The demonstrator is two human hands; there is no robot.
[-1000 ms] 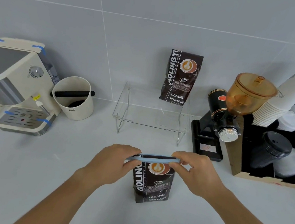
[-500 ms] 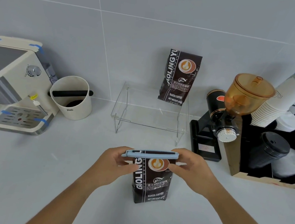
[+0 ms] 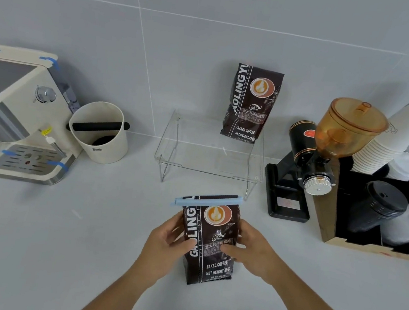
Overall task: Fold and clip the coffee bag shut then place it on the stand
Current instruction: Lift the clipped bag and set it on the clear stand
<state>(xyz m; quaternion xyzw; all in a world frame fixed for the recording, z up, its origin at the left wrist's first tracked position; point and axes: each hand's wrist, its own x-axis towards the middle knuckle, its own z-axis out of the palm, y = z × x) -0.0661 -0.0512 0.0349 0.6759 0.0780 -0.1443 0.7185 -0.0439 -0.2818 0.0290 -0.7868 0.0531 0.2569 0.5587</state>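
The coffee bag (image 3: 209, 243) stands upright on the white counter (image 3: 59, 240), in front of the clear acrylic stand (image 3: 211, 153) and apart from it. A light blue clip (image 3: 207, 200) runs across the folded top of the bag, a little tilted, its right end higher. One second ago both hands pinched the two ends of this clip; now they have come down to the middle of the bag. The left hand (image 3: 165, 246) grasps the left side of the bag, thumb on the front face, and the right hand (image 3: 253, 251) grasps the right side in the same way — so the bag is held between the two hands, and the clip sits on it alone.

On the stand, at its back right part, a second coffee bag (image 3: 252, 104) leans against the tiled wall, as before. Left of the stand are a cream knock box (image 3: 100, 133) and an espresso machine (image 3: 20, 111); right of the stand is a black grinder (image 3: 311, 157) with an amber hopper.
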